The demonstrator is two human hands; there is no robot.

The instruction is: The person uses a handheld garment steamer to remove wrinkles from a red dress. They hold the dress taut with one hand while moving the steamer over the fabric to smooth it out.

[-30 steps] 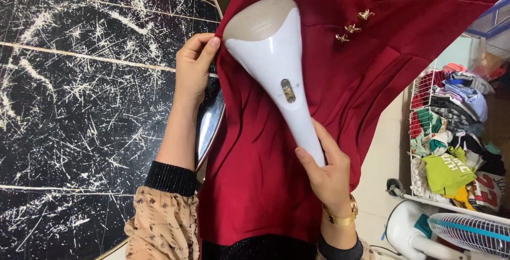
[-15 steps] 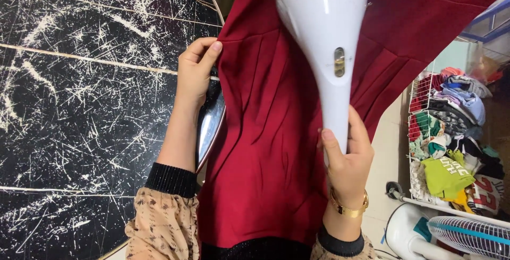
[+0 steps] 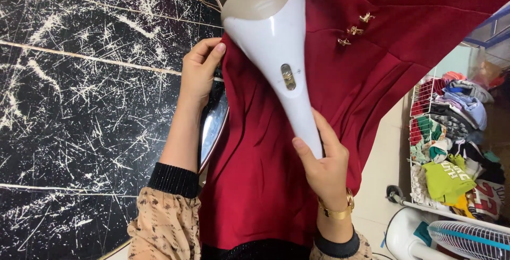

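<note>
Midway: right hand point(image 3: 324, 167) fingers gripping steamer point(image 3: 276, 53) against red garment point(image 3: 255, 185); left hand point(image 3: 199, 74) fingers pinching edge; lower folds unsmoothed.

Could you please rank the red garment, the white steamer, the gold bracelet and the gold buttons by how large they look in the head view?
1. Red garment
2. White steamer, though it is nearer the camera
3. Gold bracelet
4. Gold buttons, each alike
</note>
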